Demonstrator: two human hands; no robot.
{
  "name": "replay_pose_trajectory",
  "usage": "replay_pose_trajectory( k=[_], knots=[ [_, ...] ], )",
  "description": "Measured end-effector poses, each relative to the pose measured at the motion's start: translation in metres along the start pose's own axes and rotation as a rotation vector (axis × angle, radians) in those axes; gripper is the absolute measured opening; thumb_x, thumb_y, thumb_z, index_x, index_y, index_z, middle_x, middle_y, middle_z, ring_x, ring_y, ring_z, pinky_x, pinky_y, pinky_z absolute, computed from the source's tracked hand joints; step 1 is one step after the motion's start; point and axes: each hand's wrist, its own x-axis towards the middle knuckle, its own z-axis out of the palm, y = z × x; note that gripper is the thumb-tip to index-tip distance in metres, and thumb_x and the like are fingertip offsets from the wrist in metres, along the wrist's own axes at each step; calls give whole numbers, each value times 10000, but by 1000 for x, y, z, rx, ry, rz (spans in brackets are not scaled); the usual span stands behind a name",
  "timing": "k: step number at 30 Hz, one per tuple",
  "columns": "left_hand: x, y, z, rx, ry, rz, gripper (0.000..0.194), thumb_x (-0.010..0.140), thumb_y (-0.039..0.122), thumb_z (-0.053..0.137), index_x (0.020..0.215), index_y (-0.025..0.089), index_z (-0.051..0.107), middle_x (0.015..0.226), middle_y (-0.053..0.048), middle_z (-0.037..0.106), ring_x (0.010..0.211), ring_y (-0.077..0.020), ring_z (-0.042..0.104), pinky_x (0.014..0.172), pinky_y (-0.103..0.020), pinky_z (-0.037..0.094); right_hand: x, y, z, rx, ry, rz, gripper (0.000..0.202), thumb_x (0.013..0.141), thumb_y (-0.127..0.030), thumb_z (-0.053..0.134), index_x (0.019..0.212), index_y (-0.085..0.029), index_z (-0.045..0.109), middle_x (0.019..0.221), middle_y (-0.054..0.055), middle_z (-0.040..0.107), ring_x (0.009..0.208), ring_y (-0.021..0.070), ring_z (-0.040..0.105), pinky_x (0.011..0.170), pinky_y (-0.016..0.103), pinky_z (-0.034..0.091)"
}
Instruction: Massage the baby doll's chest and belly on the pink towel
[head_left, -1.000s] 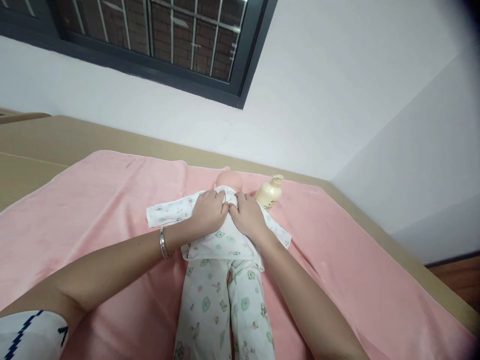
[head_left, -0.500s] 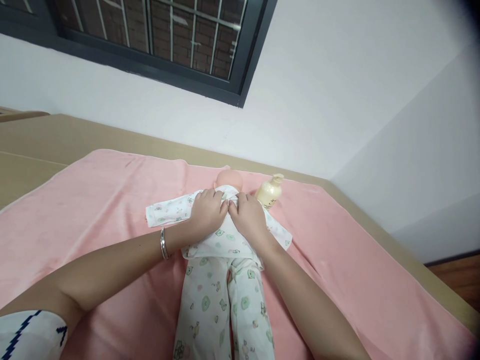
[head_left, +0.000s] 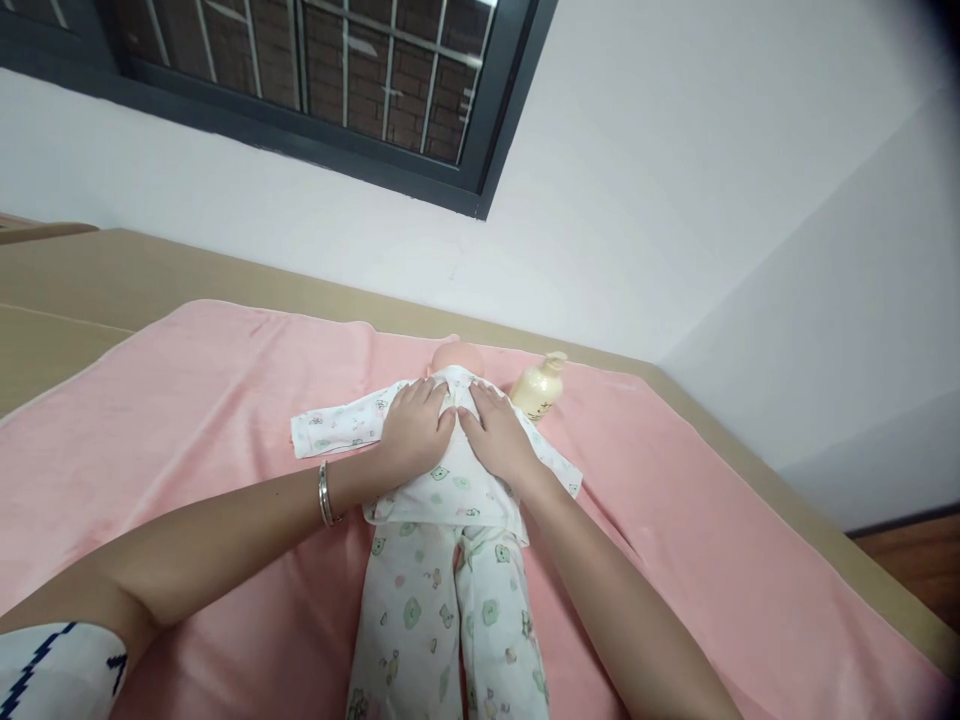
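Note:
A doll (head_left: 459,355) lies on a pink blanket, its head at the far end. It wears a white printed top (head_left: 457,490) and matching trousers (head_left: 412,610). Both palms rest flat on the upper part of the top, thumbs close together near its middle. My left hand (head_left: 417,428) is on the left side with its fingers stretched out, a silver bangle on the wrist. On the right side lies my right hand (head_left: 496,432), fingers also extended. Neither one holds anything. Just beyond the right hand stands a pale yellow pump bottle (head_left: 538,388).
The pink blanket (head_left: 225,370) covers much of a tan surface (head_left: 150,265) that borders a white wall (head_left: 600,200). A dark-framed window (head_left: 480,175) with bars is above. Brown wood (head_left: 919,560) shows at the right edge.
The fingers of both hands lie flatter and point more toward the doll's head. The top's collar area has shifted slightly toward the head, covering a bit more of it.

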Motion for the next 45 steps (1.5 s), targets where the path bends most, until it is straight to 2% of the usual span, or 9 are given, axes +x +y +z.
replay_pose_trajectory(
  k=[9,13,19,25,29,33,38,42,45],
  knots=[
    [-4,3,-11,13,-81,52,479,994,264,326,1385,63,517,1483,-188,520,1416,-295,450,1194,-452,338,-27,-36,-16,-169,-65,64,528,1028,-247,311,1491,-22,428,1520,229,449,1452,324,372,1171,442,314],
    [3,-1,-11,41,-120,-20,518,1008,315,316,1402,28,493,1469,-215,524,1417,-316,445,1191,-462,339,-20,-26,-19,-59,-65,68,505,1051,-324,293,1453,-92,493,1517,188,470,1435,304,404,1149,443,356],
    [-16,8,-3,68,2,109,496,982,257,366,1401,28,497,1493,-241,486,1443,-354,400,1178,-522,354,-2,2,-5,21,-32,78,594,1040,-389,331,1510,-33,399,1578,202,371,1486,319,309,1225,472,235],
    [-19,5,-2,-2,40,101,509,985,265,369,1420,31,490,1503,-229,480,1449,-362,389,1183,-530,347,-13,-16,-6,-35,172,-36,551,1007,-300,374,1515,-92,416,1628,169,280,1533,328,178,1239,540,167],
    [-21,8,-3,-33,73,92,529,976,240,349,1444,19,456,1531,-223,449,1461,-364,365,1196,-548,308,-14,-17,-5,83,77,-82,516,1019,-334,362,1469,-121,493,1593,156,363,1510,316,261,1226,553,218],
    [-25,10,-6,-91,97,109,568,963,249,364,1486,30,393,1563,-197,416,1490,-355,311,1222,-552,245,-10,-9,-6,151,225,-67,533,1018,-346,366,1495,-122,452,1627,160,288,1528,293,217,1231,535,223],
    [-24,8,-6,-140,113,116,572,940,225,358,1487,61,394,1559,-171,432,1492,-326,318,1239,-535,206,-12,-8,-6,160,94,-119,515,1008,-367,402,1449,-123,510,1595,174,352,1505,321,276,1216,572,239],
    [-24,6,-3,-211,84,93,561,939,222,357,1470,49,416,1546,-173,450,1487,-309,331,1244,-512,220,-16,-10,-1,165,371,-98,504,981,-262,369,1456,-138,485,1627,139,297,1522,284,233,1218,549,255],
    [-23,5,-1,-241,58,38,548,929,202,350,1451,60,441,1531,-161,475,1491,-298,327,1260,-549,156,-16,-15,-1,84,227,-201,517,942,-175,365,1436,-113,504,1559,151,419,1479,281,326,1204,524,287]
  ],
)
